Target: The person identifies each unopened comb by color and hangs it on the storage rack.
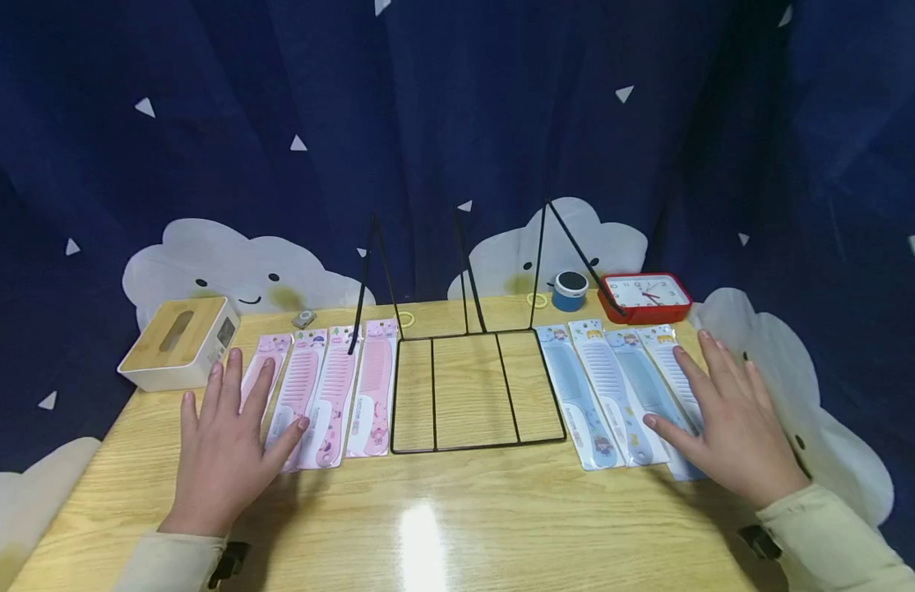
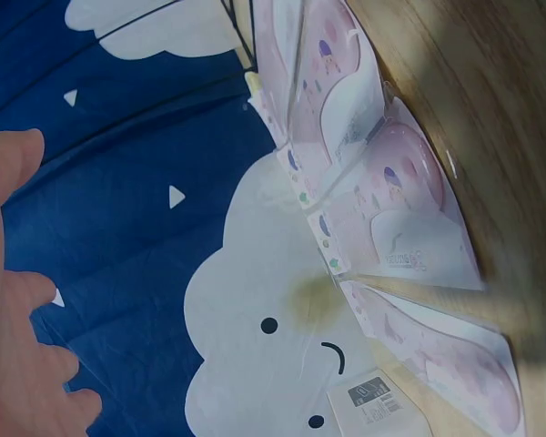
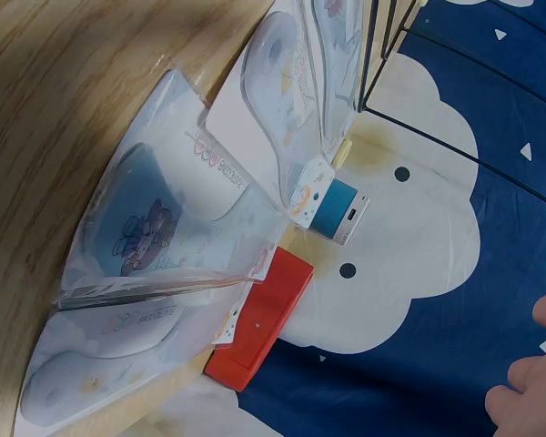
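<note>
My left hand (image 1: 224,452) hovers with spread fingers over the left end of a row of pink packaged combs (image 1: 331,395). My right hand (image 1: 734,419), also spread and holding nothing, is above the rightmost of the blue packaged combs (image 1: 627,395). Between the two groups stands a black wire rack (image 1: 433,395) with upright bars at its back. Both wrist views show the fingers extended, with pink combs (image 2: 405,200) beside the left hand and blue combs (image 3: 146,209) beside the right.
A white tissue box with a wooden lid (image 1: 179,341) stands at the back left, near a small grey object (image 1: 304,319). At the back right are a blue and white cylinder (image 1: 570,292) and a red clock (image 1: 645,298). Yellow rings (image 1: 537,301) lie behind the rack.
</note>
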Tool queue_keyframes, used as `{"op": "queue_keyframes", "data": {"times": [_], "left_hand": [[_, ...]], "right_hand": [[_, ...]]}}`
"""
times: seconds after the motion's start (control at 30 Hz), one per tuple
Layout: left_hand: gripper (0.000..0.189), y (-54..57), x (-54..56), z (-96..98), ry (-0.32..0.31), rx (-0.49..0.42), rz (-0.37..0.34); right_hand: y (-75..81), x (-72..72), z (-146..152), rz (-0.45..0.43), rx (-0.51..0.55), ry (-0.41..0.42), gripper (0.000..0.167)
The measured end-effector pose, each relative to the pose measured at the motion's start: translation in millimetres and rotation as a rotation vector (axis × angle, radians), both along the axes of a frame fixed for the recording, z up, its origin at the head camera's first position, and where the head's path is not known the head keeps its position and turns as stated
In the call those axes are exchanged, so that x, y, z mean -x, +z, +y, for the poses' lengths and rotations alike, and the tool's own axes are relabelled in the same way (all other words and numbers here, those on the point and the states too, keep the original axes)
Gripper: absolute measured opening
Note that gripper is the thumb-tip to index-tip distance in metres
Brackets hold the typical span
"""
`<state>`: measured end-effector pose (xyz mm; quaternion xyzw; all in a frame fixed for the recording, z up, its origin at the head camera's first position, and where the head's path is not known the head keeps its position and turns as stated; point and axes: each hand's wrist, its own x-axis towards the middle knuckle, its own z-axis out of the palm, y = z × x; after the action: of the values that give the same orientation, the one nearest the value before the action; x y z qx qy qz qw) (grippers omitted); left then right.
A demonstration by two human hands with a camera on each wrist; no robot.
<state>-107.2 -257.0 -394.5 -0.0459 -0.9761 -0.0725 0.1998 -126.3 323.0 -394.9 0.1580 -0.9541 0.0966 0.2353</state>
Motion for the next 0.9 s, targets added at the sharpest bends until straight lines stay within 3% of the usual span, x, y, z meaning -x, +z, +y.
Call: {"op": "queue_keyframes", "data": {"times": [0.4, 0.9], "left_hand": [[0.094, -3.7, -0.9, 1.6, 0.017, -0.011, -0.015], [0.095, -15.1, 6.5, 16.9, -0.06, -0.127, 0.023]], "right_hand": [[-1.2, 1.5, -3, -0.045, 0.011, -0.011, 0.099], [-3.2, 16.3, -12, -0.132, 0.204, -0.002, 0.095]]}}
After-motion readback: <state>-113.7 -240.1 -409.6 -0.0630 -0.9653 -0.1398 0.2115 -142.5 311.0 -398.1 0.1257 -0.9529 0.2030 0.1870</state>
